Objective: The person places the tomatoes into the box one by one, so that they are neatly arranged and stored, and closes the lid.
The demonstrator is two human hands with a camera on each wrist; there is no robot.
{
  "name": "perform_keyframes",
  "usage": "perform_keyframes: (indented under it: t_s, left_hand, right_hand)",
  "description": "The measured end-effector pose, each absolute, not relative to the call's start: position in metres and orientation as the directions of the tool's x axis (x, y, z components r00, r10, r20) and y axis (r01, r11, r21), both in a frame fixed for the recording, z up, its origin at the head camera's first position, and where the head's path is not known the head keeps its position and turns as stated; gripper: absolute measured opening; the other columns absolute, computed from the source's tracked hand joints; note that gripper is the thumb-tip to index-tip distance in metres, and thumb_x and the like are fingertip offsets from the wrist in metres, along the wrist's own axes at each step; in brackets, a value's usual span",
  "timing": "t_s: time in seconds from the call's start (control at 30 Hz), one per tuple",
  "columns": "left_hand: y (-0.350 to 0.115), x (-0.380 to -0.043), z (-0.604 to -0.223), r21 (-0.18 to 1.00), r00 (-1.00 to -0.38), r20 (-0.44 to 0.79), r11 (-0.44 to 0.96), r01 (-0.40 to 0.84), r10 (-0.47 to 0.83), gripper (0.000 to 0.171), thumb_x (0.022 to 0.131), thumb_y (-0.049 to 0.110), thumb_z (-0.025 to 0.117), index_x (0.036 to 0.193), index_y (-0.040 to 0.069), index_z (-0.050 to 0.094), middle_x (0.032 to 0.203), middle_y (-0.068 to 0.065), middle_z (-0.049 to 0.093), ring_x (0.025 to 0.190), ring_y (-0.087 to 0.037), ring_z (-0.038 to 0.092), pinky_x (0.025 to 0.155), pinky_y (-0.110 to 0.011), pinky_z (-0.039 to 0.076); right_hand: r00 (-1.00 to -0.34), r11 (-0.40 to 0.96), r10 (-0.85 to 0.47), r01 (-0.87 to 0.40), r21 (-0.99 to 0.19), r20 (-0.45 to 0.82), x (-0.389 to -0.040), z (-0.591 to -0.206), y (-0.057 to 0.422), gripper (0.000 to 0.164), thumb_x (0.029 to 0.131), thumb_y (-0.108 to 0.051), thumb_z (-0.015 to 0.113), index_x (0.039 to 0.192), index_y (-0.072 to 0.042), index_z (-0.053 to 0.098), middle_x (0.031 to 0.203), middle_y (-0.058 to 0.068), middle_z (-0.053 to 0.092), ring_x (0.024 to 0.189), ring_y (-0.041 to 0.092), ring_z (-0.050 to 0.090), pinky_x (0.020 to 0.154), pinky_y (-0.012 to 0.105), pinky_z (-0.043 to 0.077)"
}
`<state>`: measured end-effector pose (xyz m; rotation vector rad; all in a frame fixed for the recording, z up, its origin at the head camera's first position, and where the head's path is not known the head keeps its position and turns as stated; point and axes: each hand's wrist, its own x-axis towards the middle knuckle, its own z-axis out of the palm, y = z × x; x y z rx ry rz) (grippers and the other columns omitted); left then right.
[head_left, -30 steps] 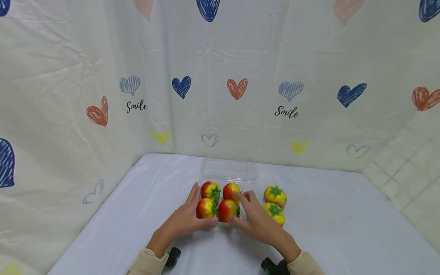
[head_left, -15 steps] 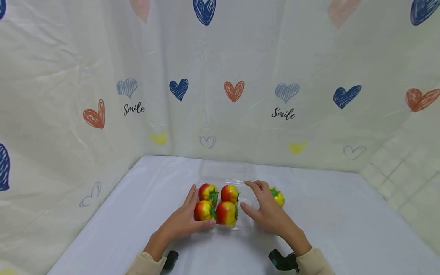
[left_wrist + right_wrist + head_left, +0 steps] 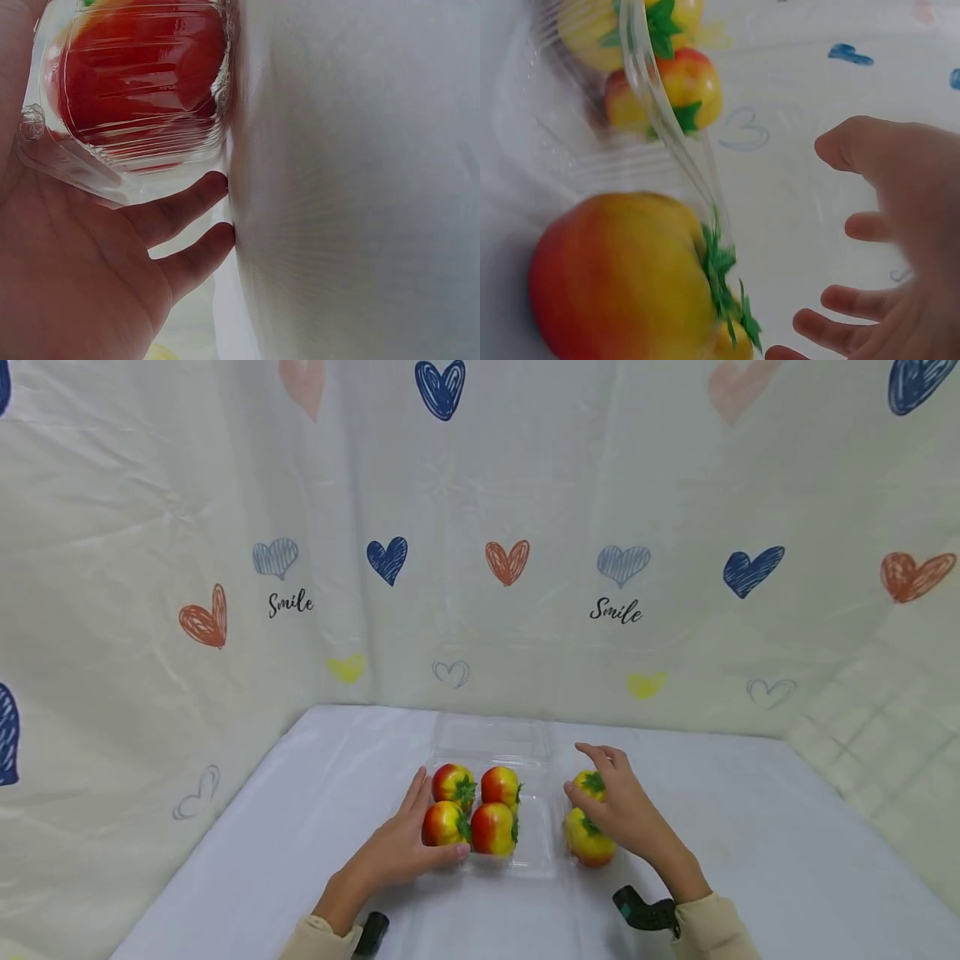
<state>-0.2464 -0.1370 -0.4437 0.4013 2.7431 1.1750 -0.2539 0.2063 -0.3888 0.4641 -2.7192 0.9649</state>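
Note:
A clear plastic clamshell box (image 3: 536,835) stands on the table with its lid folded back. Several red-and-yellow fruits with green leafy tops, like persimmons, fill its left and middle part, among them a front fruit (image 3: 493,829). My left hand (image 3: 405,850) rests along the box's left wall, thumb at the front corner; in the left wrist view its fingers (image 3: 184,210) reach down straight to the cloth. To the right of the box lie a nearer fruit (image 3: 588,839) and a farther fruit (image 3: 589,785). Over these two hovers my right hand (image 3: 626,806), its fingers spread and holding nothing.
A white cloth (image 3: 750,827) covers the table. The box's transparent lid (image 3: 491,739) lies toward the back. Behind and at the sides hangs a pale curtain (image 3: 450,485) printed with hearts. A black wrist mount (image 3: 645,910) sits at my right sleeve.
My right hand has let go of the front fruit in the box and moved right, over the two fruits outside. My left hand stays at the box's left side.

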Motion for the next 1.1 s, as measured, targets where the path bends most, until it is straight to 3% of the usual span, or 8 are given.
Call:
perform_keyframes:
  t_s: [0.23, 0.47, 0.63, 0.93, 1.1]
  left_hand:
    - [-0.137, -0.245, -0.441, 0.724, -0.957, -0.013, 0.663, 0.192, 0.291, 0.130, 0.083, 0.076, 0.075, 0.173, 0.010, 0.009, 0.180, -0.006, 0.000, 0.156, -0.041, 0.032, 0.116, -0.067, 0.039]
    - [-0.136, -0.245, -0.443, 0.719, -0.956, -0.008, 0.666, 0.199, 0.295, 0.130, 0.082, 0.076, 0.075, 0.173, 0.010, 0.009, 0.180, -0.006, 0.000, 0.155, -0.041, 0.034, 0.115, -0.067, 0.040]
    - [-0.136, -0.244, -0.444, 0.719, -0.955, -0.004, 0.665, 0.203, 0.296, 0.130, 0.083, 0.076, 0.075, 0.173, 0.010, 0.009, 0.180, -0.006, 0.000, 0.156, -0.041, 0.034, 0.115, -0.067, 0.039]
    - [-0.137, -0.245, -0.445, 0.729, -0.958, -0.013, 0.659, 0.188, 0.287, 0.129, 0.083, 0.075, 0.076, 0.174, 0.012, 0.009, 0.181, -0.003, -0.001, 0.157, -0.040, 0.032, 0.118, -0.067, 0.036]
    - [-0.137, -0.246, -0.444, 0.734, -0.959, -0.016, 0.654, 0.182, 0.285, 0.129, 0.083, 0.073, 0.077, 0.174, 0.012, 0.009, 0.180, -0.003, -0.002, 0.158, -0.038, 0.029, 0.120, -0.066, 0.034]
  right_hand:
    - [-0.937, 0.731, -0.219, -0.342, -0.590, 0.271, -0.261, -0.396, 0.223, 0.061, 0.107, -0.031, 0.067, 0.158, -0.003, 0.048, 0.156, 0.037, 0.034, 0.136, 0.058, 0.048, 0.106, 0.076, 0.043]
    - [-0.940, 0.725, -0.216, -0.335, -0.602, 0.263, -0.264, -0.407, 0.232, 0.049, 0.109, -0.030, 0.065, 0.151, -0.006, 0.060, 0.157, 0.038, 0.036, 0.135, 0.060, 0.048, 0.101, 0.071, 0.051]
    - [-0.952, 0.713, -0.202, -0.304, -0.632, 0.231, -0.267, -0.414, 0.236, 0.047, 0.110, -0.031, 0.063, 0.150, -0.006, 0.061, 0.158, 0.039, 0.035, 0.140, 0.061, 0.043, 0.103, 0.070, 0.050]
    - [-0.975, 0.705, -0.168, -0.220, -0.674, 0.143, -0.272, -0.424, 0.243, 0.052, 0.112, -0.040, 0.057, 0.149, -0.003, 0.061, 0.159, 0.036, 0.038, 0.145, 0.059, 0.037, 0.111, 0.078, 0.035]
    - [-0.981, 0.710, -0.131, -0.193, -0.677, 0.142, -0.276, -0.427, 0.247, 0.059, 0.112, -0.040, 0.058, 0.154, 0.001, 0.053, 0.156, 0.034, 0.045, 0.139, 0.054, 0.046, 0.112, 0.072, 0.040]
